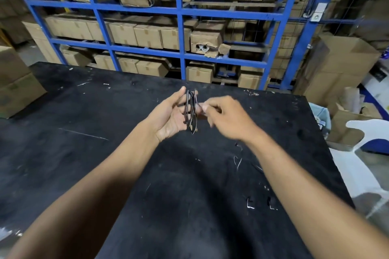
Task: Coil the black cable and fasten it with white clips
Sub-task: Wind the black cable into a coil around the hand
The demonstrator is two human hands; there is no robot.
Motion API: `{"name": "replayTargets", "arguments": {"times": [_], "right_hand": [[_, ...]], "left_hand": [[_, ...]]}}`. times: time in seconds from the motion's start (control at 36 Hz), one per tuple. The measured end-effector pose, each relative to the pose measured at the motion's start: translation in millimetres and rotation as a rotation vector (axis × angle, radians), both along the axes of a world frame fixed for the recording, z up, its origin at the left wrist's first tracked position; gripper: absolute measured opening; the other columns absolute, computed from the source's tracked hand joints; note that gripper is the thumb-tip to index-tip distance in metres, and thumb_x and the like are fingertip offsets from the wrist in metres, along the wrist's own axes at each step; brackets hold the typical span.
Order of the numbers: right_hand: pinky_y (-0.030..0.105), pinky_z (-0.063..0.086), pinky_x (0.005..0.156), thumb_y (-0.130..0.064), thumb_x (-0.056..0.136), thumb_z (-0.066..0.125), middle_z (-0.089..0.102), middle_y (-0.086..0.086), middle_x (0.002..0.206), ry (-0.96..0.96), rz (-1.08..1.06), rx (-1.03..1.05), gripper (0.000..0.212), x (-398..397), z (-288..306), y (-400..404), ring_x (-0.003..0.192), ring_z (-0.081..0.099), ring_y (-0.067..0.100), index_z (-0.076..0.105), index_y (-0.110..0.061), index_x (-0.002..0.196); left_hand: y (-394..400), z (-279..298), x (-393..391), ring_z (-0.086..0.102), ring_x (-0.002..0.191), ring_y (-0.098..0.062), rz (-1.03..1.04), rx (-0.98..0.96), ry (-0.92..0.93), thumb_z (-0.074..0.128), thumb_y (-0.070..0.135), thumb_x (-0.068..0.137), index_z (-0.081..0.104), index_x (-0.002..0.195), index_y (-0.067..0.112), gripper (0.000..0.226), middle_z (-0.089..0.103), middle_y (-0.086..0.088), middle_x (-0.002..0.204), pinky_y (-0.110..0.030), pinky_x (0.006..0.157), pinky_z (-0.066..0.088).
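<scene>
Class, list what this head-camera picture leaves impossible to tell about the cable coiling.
- Head view: right hand is motion-blurred, so what its fingertips pinch is unclear.
- Black cable: number of loops, too thin and overlapping.
- White clips on the table: too small to identify.
- Left hand: cable hides its fingers' contact.
</scene>
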State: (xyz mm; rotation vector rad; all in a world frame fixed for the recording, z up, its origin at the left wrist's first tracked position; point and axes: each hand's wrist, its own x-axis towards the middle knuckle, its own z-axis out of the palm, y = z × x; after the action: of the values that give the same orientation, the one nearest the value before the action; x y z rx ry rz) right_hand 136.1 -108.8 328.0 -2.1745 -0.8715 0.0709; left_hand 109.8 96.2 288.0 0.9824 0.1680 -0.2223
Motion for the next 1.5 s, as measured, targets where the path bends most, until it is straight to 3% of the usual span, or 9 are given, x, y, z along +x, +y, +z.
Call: {"name": "replayTargets", "arguments": {"times": [0.11, 0.44, 0.69, 0.83, 1.03, 1.19, 1.28, 1.42, 1.5], "right_hand": [[0.023, 0.043, 0.063, -0.022, 0.107, 0.054, 0.060, -0.010, 0.052, 0.158, -0.043, 0.192, 0.028, -19.3, -45.6, -0.3, 0.053, 0.052, 0.001, 0.081, -0.025, 0.100], [0.021, 0.027, 0.047, -0.024, 0.109, 0.055, 0.047, -0.002, 0.056, 0.662, 0.015, 0.493, 0.030, -26.8, -117.0, -3.5, 0.050, 0.035, 0.009, 0.083, -0.019, 0.102], [0.025, 0.027, 0.055, -0.031, 0.095, 0.076, 0.045, -0.013, 0.052, 0.340, -0.008, 0.164, 0.035, 23.2, -93.6, -15.3, 0.051, 0.035, 0.001, 0.069, -0.003, 0.074], [0.036, 0.054, 0.078, -0.030, 0.089, 0.082, 0.078, -0.004, 0.076, 0.119, 0.028, -0.130, 0.020, 56.2, -49.9, -11.3, 0.071, 0.062, 0.001, 0.073, -0.013, 0.081], [0.034, 0.051, 0.078, -0.033, 0.085, 0.086, 0.070, -0.015, 0.076, -0.109, 0.033, -0.230, 0.015, 74.5, 12.6, 10.6, 0.075, 0.063, 0.002, 0.076, -0.024, 0.078], [0.032, 0.055, 0.088, -0.025, 0.094, 0.077, 0.077, -0.009, 0.094, -0.214, -0.058, -0.091, 0.007, 64.1, 24.7, 21.9, 0.093, 0.069, 0.010, 0.082, -0.020, 0.095], [0.012, 0.056, 0.077, -0.018, 0.099, 0.069, 0.075, -0.013, 0.088, -0.134, -0.111, 0.078, 0.016, 53.2, 17.5, 25.1, 0.075, 0.071, -0.007, 0.083, -0.020, 0.106], [0.030, 0.054, 0.103, -0.012, 0.101, 0.059, 0.082, -0.002, 0.100, 0.028, -0.151, 0.323, 0.033, 25.4, -14.6, 27.3, 0.092, 0.072, 0.009, 0.076, -0.019, 0.128], [0.027, 0.053, 0.081, -0.009, 0.103, 0.058, 0.077, -0.009, 0.088, 0.152, -0.165, 0.492, 0.034, 11.8, -38.2, 25.2, 0.070, 0.055, -0.001, 0.077, -0.022, 0.128]], "left_hand": [[-4.1, 4.2, 5.4, 0.066, 0.121, -0.045, 0.093, -0.063, -0.015, 0.055, 0.035, 0.103, 0.066, 0.133, 0.021, 0.035, 0.066, -0.020, 0.140, -0.056, 0.079, 0.062], [-16.6, 10.3, 3.4, 0.063, 0.129, -0.044, -0.030, -0.234, -0.136, 0.061, 0.033, 0.102, 0.062, 0.142, 0.022, 0.042, 0.067, -0.015, 0.141, -0.077, 0.087, 0.051], [-0.3, 20.7, -15.3, 0.076, 0.109, -0.034, -0.296, 0.004, -0.117, 0.061, 0.035, 0.099, 0.056, 0.147, 0.026, 0.049, 0.081, -0.013, 0.104, -0.077, 0.102, 0.044], [-0.2, 20.8, -21.1, 0.071, 0.115, -0.045, -0.400, 0.322, -0.033, 0.069, 0.039, 0.093, 0.066, 0.138, 0.025, 0.047, 0.078, -0.023, 0.113, -0.065, 0.095, 0.054], [-10.7, 10.3, -10.8, 0.077, 0.104, -0.036, -0.258, 0.585, 0.038, 0.060, 0.039, 0.102, 0.062, 0.138, 0.022, 0.040, 0.078, -0.022, 0.113, -0.024, 0.057, 0.054], [-12.3, 12.2, 7.4, 0.076, 0.103, -0.041, 0.080, 0.408, -0.021, 0.060, 0.027, 0.104, 0.063, 0.130, 0.006, 0.034, 0.078, -0.026, 0.109, -0.048, 0.093, 0.060], [-16.6, 12.8, 15.5, 0.081, 0.086, -0.030, 0.233, 0.263, -0.036, 0.058, 0.026, 0.104, 0.071, 0.116, 0.008, 0.025, 0.081, -0.016, 0.095, -0.040, 0.068, 0.065], [-25.3, 15.0, 24.2, 0.079, 0.076, -0.023, 0.334, -0.057, -0.031, 0.059, 0.030, 0.103, 0.075, 0.100, 0.015, 0.022, 0.082, -0.011, 0.091, -0.037, 0.063, 0.064], [-26.2, 14.1, 29.8, 0.079, 0.097, -0.030, 0.321, -0.163, -0.058, 0.056, 0.034, 0.104, 0.069, 0.112, 0.014, 0.025, 0.080, -0.014, 0.111, -0.040, 0.065, 0.063]]}}
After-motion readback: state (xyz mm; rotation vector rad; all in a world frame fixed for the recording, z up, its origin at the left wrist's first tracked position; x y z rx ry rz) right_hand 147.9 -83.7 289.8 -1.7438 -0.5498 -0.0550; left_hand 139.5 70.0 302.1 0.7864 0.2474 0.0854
